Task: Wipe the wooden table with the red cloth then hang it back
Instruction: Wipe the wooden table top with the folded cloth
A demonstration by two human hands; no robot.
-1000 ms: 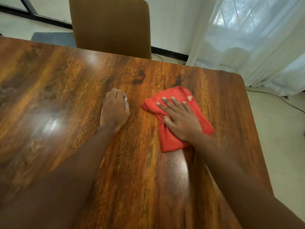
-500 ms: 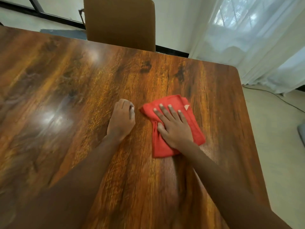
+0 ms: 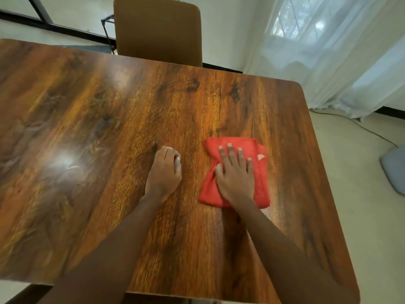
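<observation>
A folded red cloth [image 3: 258,183] lies flat on the glossy wooden table [image 3: 109,139], right of its middle. My right hand [image 3: 235,178] presses down on the cloth with its fingers spread flat, pointing away from me. My left hand [image 3: 164,172] rests on the bare wood just left of the cloth, with the fingers curled under into a loose fist and nothing in it. A small pale tag shows at the cloth's right edge.
A brown chair [image 3: 157,29] stands at the table's far edge. White curtains [image 3: 328,51] hang at the right, with a cable on the floor below them. A grey cushion-like object [image 3: 394,170] lies on the floor at the far right. The table's right edge is near the cloth.
My right hand has drawn the cloth toward me and slightly right across the table, its fingers now pointing straight ahead. My left hand has come nearer too, fingers curled further under.
</observation>
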